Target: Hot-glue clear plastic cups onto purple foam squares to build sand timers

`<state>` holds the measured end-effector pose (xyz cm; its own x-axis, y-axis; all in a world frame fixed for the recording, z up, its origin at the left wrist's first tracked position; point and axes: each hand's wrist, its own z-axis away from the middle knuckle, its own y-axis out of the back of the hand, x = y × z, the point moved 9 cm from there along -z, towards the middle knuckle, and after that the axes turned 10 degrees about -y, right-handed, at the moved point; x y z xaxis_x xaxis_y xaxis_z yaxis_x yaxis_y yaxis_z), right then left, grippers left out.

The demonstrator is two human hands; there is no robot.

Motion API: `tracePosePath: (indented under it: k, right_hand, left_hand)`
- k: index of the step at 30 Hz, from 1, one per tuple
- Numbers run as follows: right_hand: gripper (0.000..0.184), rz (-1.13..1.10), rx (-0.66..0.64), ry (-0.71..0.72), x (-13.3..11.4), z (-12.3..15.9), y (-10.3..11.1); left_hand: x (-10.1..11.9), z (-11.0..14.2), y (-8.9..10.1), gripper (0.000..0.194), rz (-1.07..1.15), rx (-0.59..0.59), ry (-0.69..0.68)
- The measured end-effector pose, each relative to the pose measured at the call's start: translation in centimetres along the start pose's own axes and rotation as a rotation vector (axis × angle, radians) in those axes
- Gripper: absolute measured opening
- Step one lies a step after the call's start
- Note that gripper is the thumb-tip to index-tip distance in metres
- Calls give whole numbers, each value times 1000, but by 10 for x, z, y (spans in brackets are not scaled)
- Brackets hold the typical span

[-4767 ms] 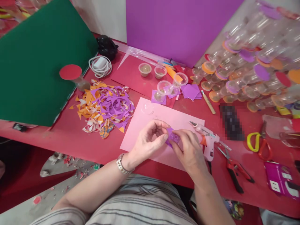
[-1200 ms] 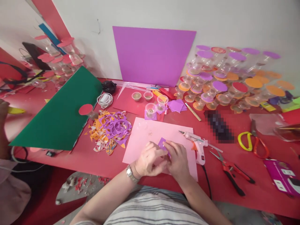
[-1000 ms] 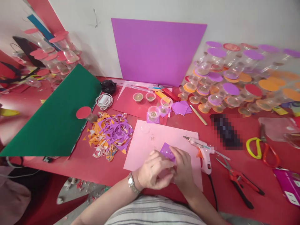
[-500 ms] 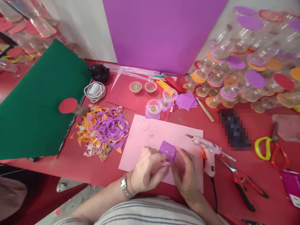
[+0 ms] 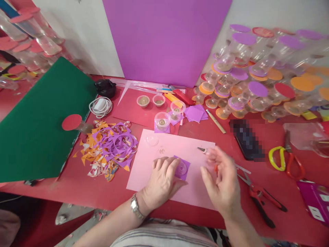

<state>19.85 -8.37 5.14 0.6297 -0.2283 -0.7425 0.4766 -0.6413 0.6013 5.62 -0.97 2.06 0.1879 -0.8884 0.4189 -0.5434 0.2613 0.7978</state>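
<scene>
My left hand (image 5: 161,180) rests on a pink paper sheet (image 5: 167,147), its fingers and thumb closed on a purple paper square with a small clear cup stuck on it (image 5: 182,168). My right hand (image 5: 221,180) hovers just right of it, blurred, with fingers apart and nothing in them. It covers the body of a white glue gun (image 5: 202,149), of which only the metal tip and a bit of orange trigger show. The two hands are apart.
A heap of purple and orange paper scraps (image 5: 110,144) lies left of the pink sheet, beside a green sheet (image 5: 38,116). Small cups (image 5: 161,120) and purple squares (image 5: 194,113) sit behind it. Capped clear cups (image 5: 257,89) pile up at right. Red cutters (image 5: 259,199) and scissors (image 5: 285,159) lie right.
My right hand has let go of the purple square and moved right over the glue gun. The left hand keeps the square, now lowered onto the pink sheet.
</scene>
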Motion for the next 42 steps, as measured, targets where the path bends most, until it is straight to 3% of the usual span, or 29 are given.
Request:
tracePosePath:
  k: [2, 6, 12, 15, 19, 24, 29, 34, 39, 42]
  right_hand:
    - [53, 58, 9, 46, -7, -23, 4]
    - [30, 211, -98, 149, -24, -47, -6]
    - [21, 126, -195, 193, -32, -33, -29]
    - [21, 86, -221, 142, -25, -28, -36]
    - [49, -119, -312, 2, -11, -28, -34]
    - [88, -218, -412, -52, 13, -31, -21]
    - [98, -207, -497, -33, 23, -30, -20]
    - [96, -245, -543, 6, 1, -29, -26]
    - [89, -378, -470, -87, -4, -40, -28]
    - [46, -450, -210, -189, 7, -45, -20]
  left_hand:
    - [0, -1, -3, 62, -5, -24, 4]
    - [-2, -2, -3, 50, -5, -32, 5]
    - [-8, 1, 2, 52, 7, 3, 51]
    - [-11, 2, 0, 54, -21, 4, 70]
    - [-13, 1, 3, 69, 19, 3, 102]
    - [-28, -7, 42, 75, 330, 67, 127]
    - [-46, -22, 71, 81, 488, -31, 70]
    - [-45, -42, 67, 86, 571, -150, 24]
    - [-51, -49, 67, 83, 627, -99, 25]
    - [-67, -43, 68, 70, 665, 41, 109]
